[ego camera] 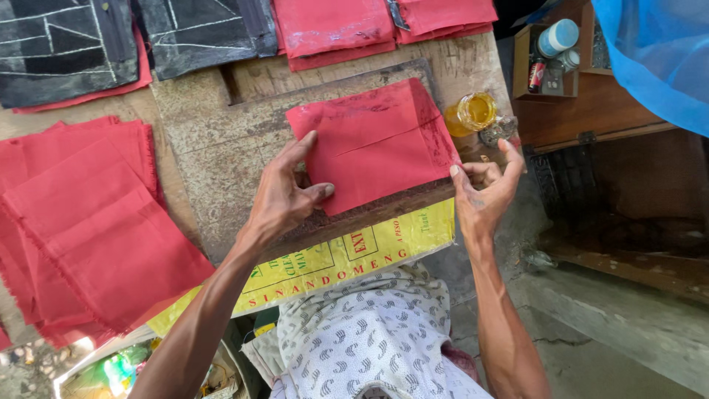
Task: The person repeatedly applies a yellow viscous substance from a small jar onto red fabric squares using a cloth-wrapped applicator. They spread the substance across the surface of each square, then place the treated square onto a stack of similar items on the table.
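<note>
Head view showed the left hand (284, 196) lying flat on a folded red cloth piece (373, 144), fingers spread and thumb pressing its lower left edge. The right hand (484, 188) touched the right edge of the same piece at about 3 o'clock, fingers half curled and holding nothing. The piece lay on a worn wooden board (221, 155) in the middle of the table. At 1 o'clock from it stood a small glass jar (473, 112) with yellow liquid inside (its lid was not visible). At 9 o'clock lay a stack of red cloths (88, 222). At 2 o'clock, a wooden box (526, 66) held a white-capped bottle (557, 37) and small tins.
</note>
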